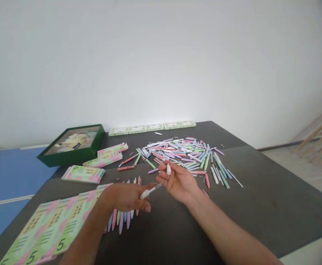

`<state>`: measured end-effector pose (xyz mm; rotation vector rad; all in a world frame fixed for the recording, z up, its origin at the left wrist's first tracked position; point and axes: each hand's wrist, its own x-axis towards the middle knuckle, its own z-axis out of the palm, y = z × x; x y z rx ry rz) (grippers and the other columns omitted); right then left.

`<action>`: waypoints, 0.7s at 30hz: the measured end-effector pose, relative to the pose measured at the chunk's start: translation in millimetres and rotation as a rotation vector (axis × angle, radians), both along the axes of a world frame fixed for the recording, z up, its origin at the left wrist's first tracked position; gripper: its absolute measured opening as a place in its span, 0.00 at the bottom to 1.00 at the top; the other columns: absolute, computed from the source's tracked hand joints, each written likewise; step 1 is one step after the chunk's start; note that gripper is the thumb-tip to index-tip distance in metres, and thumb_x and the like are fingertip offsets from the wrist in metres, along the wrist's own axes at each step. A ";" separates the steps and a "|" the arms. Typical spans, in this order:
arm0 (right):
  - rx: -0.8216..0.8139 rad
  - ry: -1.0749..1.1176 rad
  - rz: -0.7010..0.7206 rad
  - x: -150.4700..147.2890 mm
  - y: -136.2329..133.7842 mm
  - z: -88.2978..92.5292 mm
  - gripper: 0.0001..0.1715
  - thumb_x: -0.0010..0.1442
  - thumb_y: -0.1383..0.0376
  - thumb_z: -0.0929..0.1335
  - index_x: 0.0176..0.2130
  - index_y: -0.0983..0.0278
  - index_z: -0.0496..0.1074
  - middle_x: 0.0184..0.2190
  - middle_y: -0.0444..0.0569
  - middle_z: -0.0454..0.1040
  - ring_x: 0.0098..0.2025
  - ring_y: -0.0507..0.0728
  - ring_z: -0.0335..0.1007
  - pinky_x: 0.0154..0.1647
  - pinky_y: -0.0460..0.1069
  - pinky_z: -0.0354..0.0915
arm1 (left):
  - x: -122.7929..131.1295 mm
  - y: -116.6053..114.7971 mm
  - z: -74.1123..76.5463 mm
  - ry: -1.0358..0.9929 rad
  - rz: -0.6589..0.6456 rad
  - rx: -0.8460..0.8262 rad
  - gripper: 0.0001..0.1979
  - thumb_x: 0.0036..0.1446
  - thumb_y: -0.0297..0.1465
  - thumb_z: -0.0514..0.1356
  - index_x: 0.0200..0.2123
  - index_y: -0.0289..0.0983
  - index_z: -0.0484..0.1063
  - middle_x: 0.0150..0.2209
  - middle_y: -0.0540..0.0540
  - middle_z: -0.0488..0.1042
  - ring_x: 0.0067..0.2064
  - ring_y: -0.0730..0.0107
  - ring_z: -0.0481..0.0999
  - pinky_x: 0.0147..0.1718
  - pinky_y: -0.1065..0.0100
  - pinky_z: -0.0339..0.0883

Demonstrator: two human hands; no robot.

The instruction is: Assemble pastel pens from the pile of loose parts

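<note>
My left hand (123, 198) is closed on a white pen (150, 192), whose bare narrow end points up and right towards my other hand. My right hand (181, 181) pinches a short white piece that looks like a pen cap (168, 169), slightly apart from the pen. Below my left hand lies a row of coloured pens (121, 222), partly hidden by the hand. A large loose pile of pastel pens and thin white sticks (177, 151) spreads over the dark table (232, 206) beyond my right hand.
Several pink and green printed packs marked 5 (47, 228) overlap at the front left. More such packs (83, 173) lie behind them. A green box (69, 156) holding plastic bags stands at the back left. Pale flat boxes (152, 127) line the wall.
</note>
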<state>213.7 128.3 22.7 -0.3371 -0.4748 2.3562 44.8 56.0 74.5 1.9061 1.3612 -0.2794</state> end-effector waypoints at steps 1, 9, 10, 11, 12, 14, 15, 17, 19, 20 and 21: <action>-0.035 -0.004 0.001 0.5 -0.3 -1.5 0.07 0.62 0.66 0.62 0.36 0.67 0.66 0.26 0.48 0.77 0.24 0.52 0.75 0.33 0.50 0.72 | 0.0 -0.1 0.0 0.000 0.006 0.007 0.15 0.58 0.40 0.52 0.37 0.37 0.72 0.36 0.47 0.78 0.36 0.65 0.75 0.33 0.71 0.63; -0.143 0.025 0.004 1.9 -1.8 -7.7 0.10 0.64 0.64 0.62 0.33 0.67 0.66 0.23 0.45 0.76 0.21 0.49 0.73 0.31 0.47 0.72 | 2.9 -0.8 3.7 0.045 0.012 -0.011 0.18 0.59 0.45 0.49 0.39 0.39 0.72 0.38 0.49 0.78 0.38 0.66 0.75 0.35 0.72 0.62; -0.149 0.042 0.000 2.1 -1.9 -7.1 0.10 0.64 0.64 0.62 0.33 0.67 0.66 0.22 0.44 0.76 0.21 0.49 0.72 0.32 0.47 0.72 | 3.4 -1.1 4.3 0.063 0.030 -0.017 0.18 0.59 0.45 0.50 0.40 0.39 0.71 0.38 0.49 0.78 0.38 0.66 0.75 0.35 0.71 0.62; -0.155 0.057 -0.003 2.3 -2.0 -6.5 0.10 0.64 0.64 0.62 0.33 0.67 0.66 0.22 0.44 0.75 0.20 0.49 0.72 0.32 0.47 0.71 | 3.9 -1.2 4.9 0.080 0.048 -0.022 0.18 0.58 0.45 0.50 0.41 0.40 0.71 0.38 0.49 0.78 0.39 0.65 0.74 0.35 0.71 0.62; -0.162 0.069 -0.005 2.5 -2.1 -5.8 0.11 0.64 0.63 0.61 0.33 0.67 0.66 0.22 0.44 0.75 0.20 0.48 0.72 0.32 0.47 0.71 | 4.3 -1.4 5.4 0.093 0.061 -0.028 0.19 0.58 0.45 0.50 0.41 0.39 0.71 0.38 0.48 0.78 0.39 0.65 0.74 0.35 0.71 0.62; -0.178 0.077 -0.006 2.9 -2.1 -4.7 0.13 0.65 0.63 0.59 0.33 0.67 0.66 0.22 0.44 0.75 0.20 0.48 0.71 0.31 0.47 0.71 | 4.8 -1.5 6.0 0.095 0.074 -0.040 0.19 0.58 0.46 0.50 0.42 0.39 0.71 0.38 0.49 0.78 0.39 0.65 0.74 0.35 0.71 0.61; -0.185 0.078 -0.006 3.2 -2.1 -4.3 0.14 0.66 0.62 0.58 0.33 0.67 0.66 0.21 0.44 0.74 0.20 0.48 0.71 0.31 0.47 0.71 | 4.8 -1.5 6.0 0.084 0.072 -0.044 0.20 0.58 0.46 0.50 0.41 0.40 0.72 0.38 0.49 0.78 0.38 0.65 0.74 0.35 0.71 0.61; -0.189 0.077 -0.002 3.6 -2.1 -3.4 0.15 0.66 0.62 0.57 0.33 0.67 0.66 0.21 0.44 0.74 0.19 0.48 0.70 0.31 0.47 0.71 | 4.5 -1.3 5.5 0.053 0.064 -0.048 0.20 0.58 0.46 0.49 0.42 0.40 0.72 0.37 0.49 0.78 0.37 0.66 0.74 0.34 0.71 0.61; -0.182 0.079 0.005 4.0 -2.3 -2.4 0.14 0.66 0.62 0.58 0.34 0.67 0.66 0.22 0.44 0.74 0.19 0.48 0.70 0.30 0.47 0.71 | 4.0 -1.1 4.5 0.033 0.058 -0.051 0.21 0.58 0.47 0.49 0.42 0.40 0.72 0.37 0.50 0.78 0.37 0.66 0.74 0.34 0.72 0.61; -0.180 0.080 0.008 4.1 -2.5 -1.9 0.13 0.65 0.62 0.59 0.34 0.67 0.66 0.22 0.44 0.74 0.19 0.48 0.70 0.30 0.47 0.71 | 3.8 -0.9 3.9 0.025 0.050 -0.054 0.21 0.58 0.47 0.49 0.42 0.40 0.72 0.37 0.50 0.77 0.37 0.67 0.74 0.34 0.72 0.62; -0.179 0.080 0.010 4.1 -2.7 -1.4 0.13 0.65 0.62 0.59 0.33 0.67 0.66 0.22 0.44 0.74 0.19 0.48 0.69 0.30 0.47 0.71 | 3.6 -0.8 3.4 0.020 0.044 -0.055 0.21 0.58 0.47 0.49 0.42 0.40 0.71 0.37 0.50 0.77 0.37 0.67 0.73 0.33 0.72 0.62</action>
